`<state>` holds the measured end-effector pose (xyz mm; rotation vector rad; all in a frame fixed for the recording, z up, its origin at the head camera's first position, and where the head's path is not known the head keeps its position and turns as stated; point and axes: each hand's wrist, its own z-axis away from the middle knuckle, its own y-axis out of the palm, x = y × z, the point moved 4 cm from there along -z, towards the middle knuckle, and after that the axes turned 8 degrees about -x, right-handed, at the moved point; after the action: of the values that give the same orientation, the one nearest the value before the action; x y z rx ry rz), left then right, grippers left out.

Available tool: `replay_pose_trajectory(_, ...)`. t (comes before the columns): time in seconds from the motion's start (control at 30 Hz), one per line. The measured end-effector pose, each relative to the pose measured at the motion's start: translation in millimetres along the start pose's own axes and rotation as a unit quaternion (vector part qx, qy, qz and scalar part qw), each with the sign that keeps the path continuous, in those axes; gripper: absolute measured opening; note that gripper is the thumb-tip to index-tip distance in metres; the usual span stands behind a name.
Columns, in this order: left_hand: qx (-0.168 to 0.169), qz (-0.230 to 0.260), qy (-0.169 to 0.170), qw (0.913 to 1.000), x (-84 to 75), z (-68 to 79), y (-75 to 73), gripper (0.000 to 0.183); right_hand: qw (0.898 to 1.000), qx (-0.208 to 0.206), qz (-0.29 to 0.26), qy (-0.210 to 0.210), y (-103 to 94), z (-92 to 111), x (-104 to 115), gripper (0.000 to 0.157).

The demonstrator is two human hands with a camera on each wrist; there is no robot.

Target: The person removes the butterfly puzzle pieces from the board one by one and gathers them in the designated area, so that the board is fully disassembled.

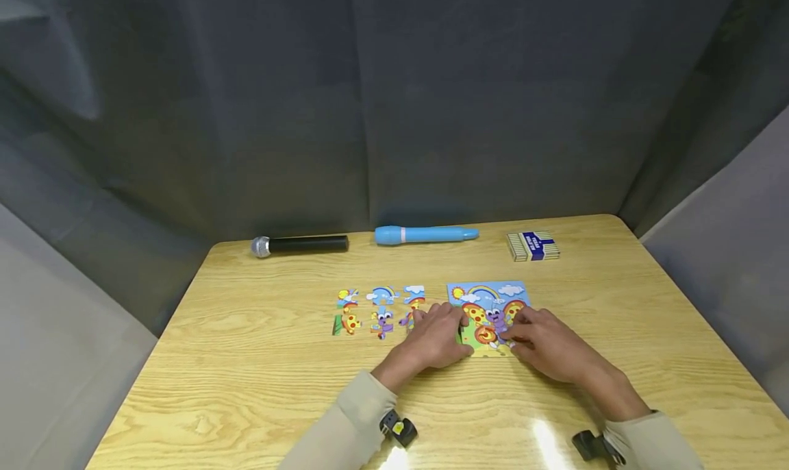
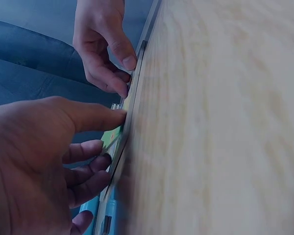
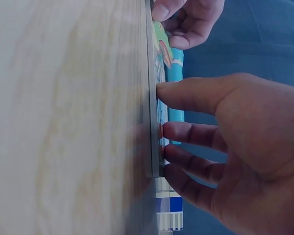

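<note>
A colourful puzzle board point(image 1: 488, 293) with a rainbow, clouds and pizza-winged butterfly lies right of centre. At its lower left, my left hand point(image 1: 436, 338) pinches a green puzzle piece point(image 3: 161, 36) between thumb and fingers. The piece looks tilted against the board in the right wrist view. My right hand point(image 1: 550, 343) touches the board's lower right part, its thumb point(image 3: 179, 93) near the front edge and its fingertips on the picture side. Loose puzzle pieces point(image 1: 382, 323) lie in rows left of the board, and my left hand partly hides the nearest ones.
Along the back of the wooden table point(image 1: 259, 388) lie a black microphone point(image 1: 308, 244) with a silver head and a blue microphone-shaped object point(image 1: 431, 235). A boxed, striped card set point(image 1: 533, 246) sits at the back right. Dark cloth point(image 1: 370, 114) hangs behind the table.
</note>
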<state>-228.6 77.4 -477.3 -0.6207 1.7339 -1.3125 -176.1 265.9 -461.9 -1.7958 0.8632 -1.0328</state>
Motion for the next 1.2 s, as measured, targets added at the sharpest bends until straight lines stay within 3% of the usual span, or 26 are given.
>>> replay_pose_trajectory(0.47, -0.002, -0.007, 0.013, 0.9999, 3.6, -1.4, -1.1, 0.044, 1.0, 0.0, -0.002, 0.002, 1.8, 0.0, -0.6, 0.022)
replay_pose_trajectory(0.63, -0.026, -0.01, 0.019, 0.9994, 7.2, -0.7, -4.1, 0.046, 1.0, 0.002, -0.002, 0.001, 1.5, 0.6, 0.3, 0.022)
replay_pose_trajectory(0.87, -0.049, 0.013, 0.018, 0.9986, 15.7, 6.4, -12.2, 0.07, 1.0, 0.001, -0.003, 0.005, 0.5, 0.3, 0.4, 0.023)
replay_pose_trajectory(1.2, -0.08, 0.01, 0.035, 0.9961, 33.4, 16.8, -20.3, 0.063, 1.0, -0.003, -0.002, 0.007, 1.2, 1.7, -1.8, 0.023)
